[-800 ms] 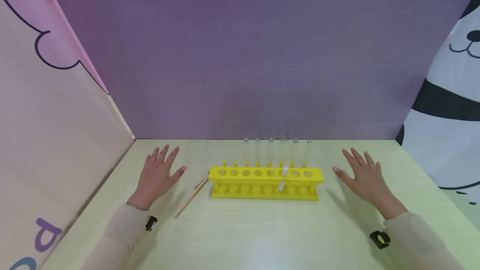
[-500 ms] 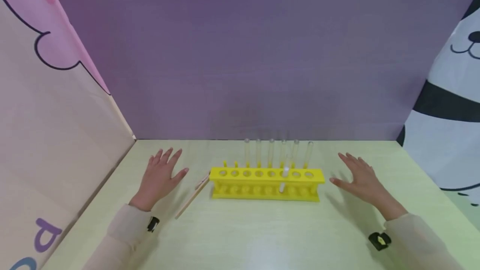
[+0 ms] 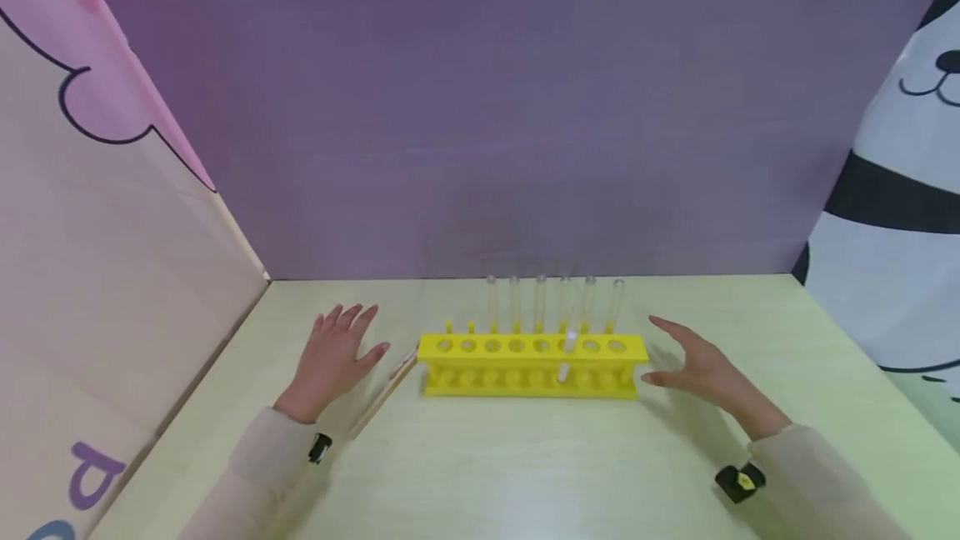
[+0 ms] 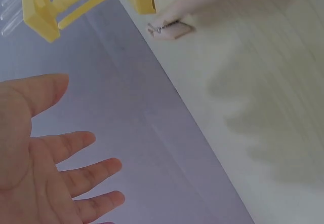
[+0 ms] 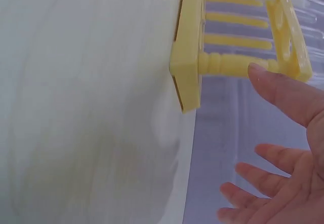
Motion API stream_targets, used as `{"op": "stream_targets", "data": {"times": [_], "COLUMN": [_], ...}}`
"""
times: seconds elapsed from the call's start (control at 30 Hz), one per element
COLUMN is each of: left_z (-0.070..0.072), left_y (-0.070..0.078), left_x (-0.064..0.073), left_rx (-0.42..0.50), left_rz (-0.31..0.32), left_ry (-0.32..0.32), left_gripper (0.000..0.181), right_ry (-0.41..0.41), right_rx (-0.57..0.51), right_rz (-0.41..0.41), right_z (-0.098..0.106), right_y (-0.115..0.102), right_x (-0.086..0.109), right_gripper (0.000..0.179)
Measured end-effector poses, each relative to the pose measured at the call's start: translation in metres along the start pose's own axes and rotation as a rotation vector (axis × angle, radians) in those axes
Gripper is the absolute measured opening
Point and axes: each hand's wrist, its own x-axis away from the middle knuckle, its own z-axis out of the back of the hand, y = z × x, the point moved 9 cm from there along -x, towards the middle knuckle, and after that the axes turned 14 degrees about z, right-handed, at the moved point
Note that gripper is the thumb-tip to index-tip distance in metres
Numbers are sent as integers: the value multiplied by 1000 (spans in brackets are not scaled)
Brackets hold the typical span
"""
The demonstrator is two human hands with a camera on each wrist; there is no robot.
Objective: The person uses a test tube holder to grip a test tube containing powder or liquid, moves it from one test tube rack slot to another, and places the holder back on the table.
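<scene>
A yellow test tube rack (image 3: 532, 350) stands mid-table. Several clear test tubes (image 3: 541, 305) sit on the pegs along its back. One tube with white in it (image 3: 566, 357) stands in a hole right of centre. My right hand (image 3: 701, 369) is at the rack's right end, fingers spread and holding nothing; in the right wrist view its thumb overlaps the end post (image 5: 230, 65). My left hand (image 3: 330, 365) hovers left of the rack, fingers straight and apart. Between it and the rack lies a wooden test tube holder (image 3: 384, 397), its spring end (image 4: 169, 30) close to the rack.
The pale table (image 3: 517, 465) meets a purple backdrop (image 3: 480, 123) behind the rack. Printed cloth panels (image 3: 150, 273) close in the left and right sides. Each wrist carries a small black device (image 3: 739, 482) at the cuff.
My right hand has moved left to the rack's right end, turning with its thumb toward the rack. My left hand has shifted right, closer to the wooden holder. The rack stays in place.
</scene>
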Motion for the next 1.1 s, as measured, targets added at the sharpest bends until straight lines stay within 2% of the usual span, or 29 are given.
{"op": "stream_targets", "data": {"times": [0.17,0.4,0.67,0.8,0.87,0.97,1.1], "left_z": [-7,-11,-28,-42,-48,-52,-53], "left_y": [2,10,3,-1,0,2,2], "left_x": [2,8,8,9,9,7,4], "left_rx": [-32,-20,-43,-51,-67,-82,-98], "left_rz": [12,27,132,213,228,229,253], "left_ry": [-36,-102,-291,-426,-467,-482,-469], "left_gripper": [59,60,55,52,49,41,26], "right_ry": [-13,29,55,63,60,54,63], "right_rx": [-35,-232,-343,-391,-411,-428,-453], "right_rz": [-23,-17,-146,-160,-170,-180,-178], "right_z": [-10,-18,-28,-31,-33,-36,-40], "right_y": [-3,-12,-9,-11,-10,-9,-9], "right_x": [-3,-9,-19,-20,-20,-20,-22], "right_gripper": [83,71,61,56,52,48,46]}}
